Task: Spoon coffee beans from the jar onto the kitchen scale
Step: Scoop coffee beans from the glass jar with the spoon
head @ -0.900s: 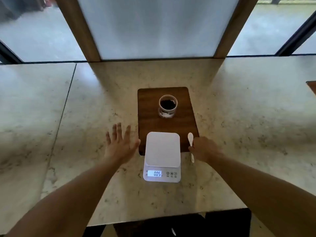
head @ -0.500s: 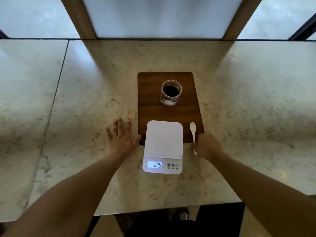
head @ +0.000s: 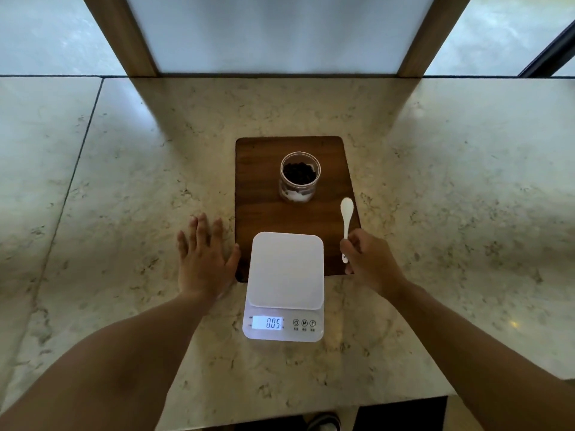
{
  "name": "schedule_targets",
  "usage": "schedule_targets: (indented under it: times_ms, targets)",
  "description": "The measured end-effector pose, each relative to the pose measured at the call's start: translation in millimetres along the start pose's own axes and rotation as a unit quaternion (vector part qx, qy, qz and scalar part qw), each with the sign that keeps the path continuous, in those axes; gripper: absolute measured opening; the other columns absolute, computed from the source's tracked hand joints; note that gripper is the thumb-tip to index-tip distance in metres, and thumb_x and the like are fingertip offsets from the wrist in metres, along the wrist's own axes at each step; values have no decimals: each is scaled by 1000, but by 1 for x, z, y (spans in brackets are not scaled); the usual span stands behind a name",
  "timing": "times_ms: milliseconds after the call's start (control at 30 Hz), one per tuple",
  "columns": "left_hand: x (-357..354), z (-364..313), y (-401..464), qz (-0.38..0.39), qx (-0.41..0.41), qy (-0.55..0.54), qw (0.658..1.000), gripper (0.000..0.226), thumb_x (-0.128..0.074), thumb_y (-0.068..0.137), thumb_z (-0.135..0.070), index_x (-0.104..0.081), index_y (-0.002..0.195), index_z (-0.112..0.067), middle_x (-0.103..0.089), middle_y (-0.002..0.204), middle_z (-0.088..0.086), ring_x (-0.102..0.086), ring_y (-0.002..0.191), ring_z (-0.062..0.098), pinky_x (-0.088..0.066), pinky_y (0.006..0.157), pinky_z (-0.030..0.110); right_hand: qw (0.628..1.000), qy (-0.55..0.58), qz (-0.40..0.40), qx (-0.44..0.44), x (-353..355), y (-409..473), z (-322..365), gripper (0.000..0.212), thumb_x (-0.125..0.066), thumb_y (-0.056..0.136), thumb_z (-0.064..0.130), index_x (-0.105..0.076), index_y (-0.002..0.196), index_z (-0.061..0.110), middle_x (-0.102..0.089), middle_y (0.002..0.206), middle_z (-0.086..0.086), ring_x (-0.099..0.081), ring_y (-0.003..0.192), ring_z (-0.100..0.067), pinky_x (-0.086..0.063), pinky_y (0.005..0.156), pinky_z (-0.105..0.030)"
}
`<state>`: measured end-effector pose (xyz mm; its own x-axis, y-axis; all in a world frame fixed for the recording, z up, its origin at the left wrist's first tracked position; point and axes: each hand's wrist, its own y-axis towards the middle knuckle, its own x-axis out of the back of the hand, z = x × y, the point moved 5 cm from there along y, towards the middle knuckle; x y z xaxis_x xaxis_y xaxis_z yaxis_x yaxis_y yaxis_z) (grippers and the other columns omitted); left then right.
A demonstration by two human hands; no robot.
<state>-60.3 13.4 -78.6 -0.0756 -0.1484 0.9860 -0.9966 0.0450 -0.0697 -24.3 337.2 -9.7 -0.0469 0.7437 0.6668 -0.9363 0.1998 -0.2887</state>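
Observation:
A clear jar with dark coffee beans stands open on a dark wooden board. In front of it sits a white kitchen scale; its platform is bare and its lit display reads 005. My right hand is closed around the handle of a small white spoon, whose bowl points away from me, right of the scale. My left hand lies flat on the counter, fingers spread, just left of the scale.
The marble counter reaches to a window with two wooden posts at the back. Its front edge runs close below the scale. A seam crosses the counter at the left.
My right hand has closed on the spoon's handle and the spoon has shifted slightly away from me. The left hand stays flat. The view has tilted.

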Motion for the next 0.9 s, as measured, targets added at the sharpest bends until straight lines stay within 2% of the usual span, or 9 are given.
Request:
schedule_targets:
  times_ms: [67, 200, 300, 367, 467, 633, 767, 900]
  targets:
    - [-3, -1, 1, -8, -5, 1, 1000, 78, -13, 94, -63, -15, 157, -17, -10, 165, 17, 3, 153, 31, 5, 122, 52, 999, 35, -19, 27, 4, 5, 11, 19, -49, 99, 26, -56, 84, 18, -70, 65, 1, -66, 43, -10, -47, 40, -15]
    - [-3, -6, 3, -13, -2, 0, 1000, 79, -17, 92, -62, -17, 157, -17, -10, 165, 17, 3, 153, 31, 7, 122, 50, 991, 11, -63, 119, 9, 21, 41, 21, -45, 102, 30, -60, 98, 16, -67, 62, 2, -62, 41, -10, -51, 44, -20]
    - [-2, -5, 4, -15, -2, 5, 1000, 79, -18, 92, -62, -17, 157, -17, -10, 166, 16, 5, 153, 30, 9, 121, 49, 978, -51, -118, 164, 11, 30, 62, 23, -48, 102, 30, -63, 100, 13, -60, 63, 6, -52, 46, -6, -39, 42, -19]
    - [-2, -4, 4, -18, -1, 1, 1000, 78, -19, 92, -61, -18, 157, -16, -11, 165, 17, 4, 153, 30, 8, 121, 50, 969, -88, -148, 175, 13, 37, 71, 23, -50, 102, 27, -65, 99, 10, -62, 69, 3, -50, 52, -7, -33, 46, -18]
    - [-4, -4, 5, -15, -3, 2, 1000, 79, -16, 92, -63, -17, 157, -17, -9, 166, 16, 6, 153, 29, 8, 121, 50, 962, -144, -164, 166, 17, 49, 82, 22, -51, 101, 27, -64, 99, 9, -65, 74, -1, -56, 59, -13, -36, 50, -20]
    - [-4, -2, 5, -25, -4, -6, 1000, 79, -22, 91, -62, -23, 155, -15, -14, 165, 18, 1, 153, 31, 2, 122, 53, 938, -248, -180, 165, 21, 65, 96, 23, -50, 101, 27, -60, 92, 9, -55, 69, 0, -46, 55, -17, -22, 43, -20]
    - [-8, -1, 5, -28, -6, -9, 1000, 78, -25, 92, -62, -24, 155, -16, -15, 164, 18, 1, 153, 30, 1, 122, 54, 925, -300, -163, 165, 19, 73, 102, 23, -51, 100, 27, -61, 91, 8, -67, 75, -10, -59, 60, -23, -44, 49, -31]
    - [-9, -1, 5, -32, -7, -5, 999, 77, -25, 92, -62, -26, 154, -16, -16, 164, 18, -1, 153, 31, -2, 122, 55, 923, -310, -165, 157, 17, 82, 108, 24, -54, 98, 25, -64, 88, 5, -69, 77, -16, -64, 65, -31, -40, 52, -31]
